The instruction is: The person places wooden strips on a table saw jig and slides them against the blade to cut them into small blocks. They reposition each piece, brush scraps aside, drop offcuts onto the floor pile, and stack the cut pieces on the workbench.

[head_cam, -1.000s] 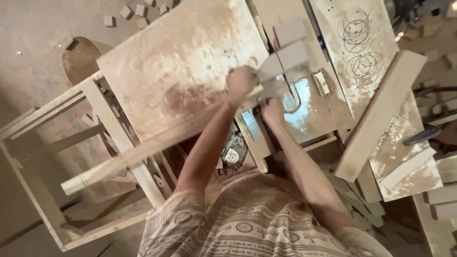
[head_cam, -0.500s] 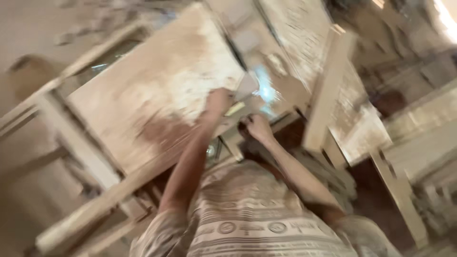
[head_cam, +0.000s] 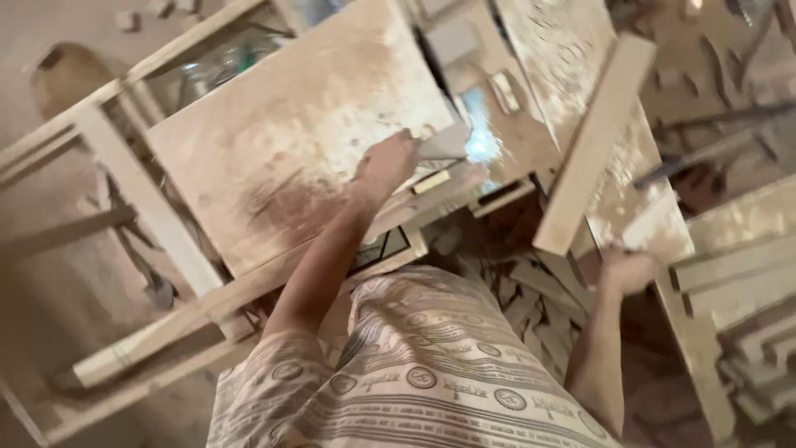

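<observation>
My left hand (head_cam: 388,163) reaches forward over the dusty wooden board (head_cam: 282,158) of a work table, fingers curled against a small pale wooden piece (head_cam: 441,143) at the board's right edge. My right hand (head_cam: 626,270) is out to the right and lower. It is closed around the end of a short pale wood strip (head_cam: 657,229). Just left of that hand, a long pale plank (head_cam: 594,141) leans at an angle. The picture is blurred, so the exact grips are hard to make out.
A wooden frame with pale rails (head_cam: 141,191) surrounds the table at left. Stacked timber (head_cam: 738,282) lies at right. Offcuts (head_cam: 531,290) litter the floor by my patterned shirt (head_cam: 414,373). A dusty panel with drawn circles (head_cam: 555,50) stands behind.
My right hand has left the spot beside my left hand and swung right and down to the wood strip. My left hand stays at the board's edge. The view has shifted.
</observation>
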